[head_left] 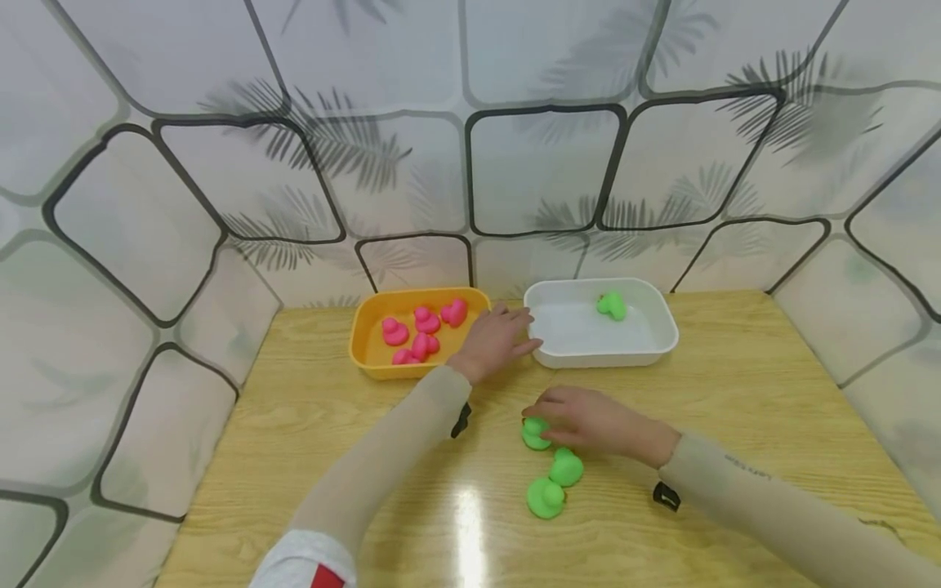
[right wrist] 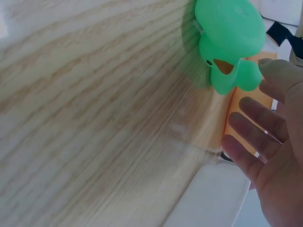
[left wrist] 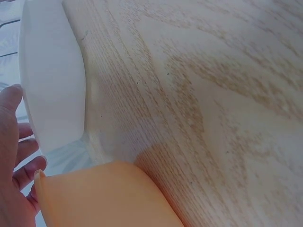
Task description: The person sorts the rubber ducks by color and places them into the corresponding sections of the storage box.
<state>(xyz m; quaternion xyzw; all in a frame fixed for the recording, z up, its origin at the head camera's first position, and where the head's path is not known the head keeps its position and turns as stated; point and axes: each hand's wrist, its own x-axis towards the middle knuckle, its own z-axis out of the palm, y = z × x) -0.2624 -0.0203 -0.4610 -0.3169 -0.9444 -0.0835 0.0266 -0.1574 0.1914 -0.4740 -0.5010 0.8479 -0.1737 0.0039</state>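
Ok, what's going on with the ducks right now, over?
Left hand open by white plastic tray. Right hand open, reaching a green rubber duck on the table. Nothing in the way.

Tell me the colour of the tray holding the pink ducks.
Orange-yellow tray; clearest in the head view.

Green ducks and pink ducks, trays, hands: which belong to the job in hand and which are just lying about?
In hand:
right hand over green duck
two more green ducks
white tray holding one green duck
left hand between the trays

Lying about:
orange tray
pink ducks
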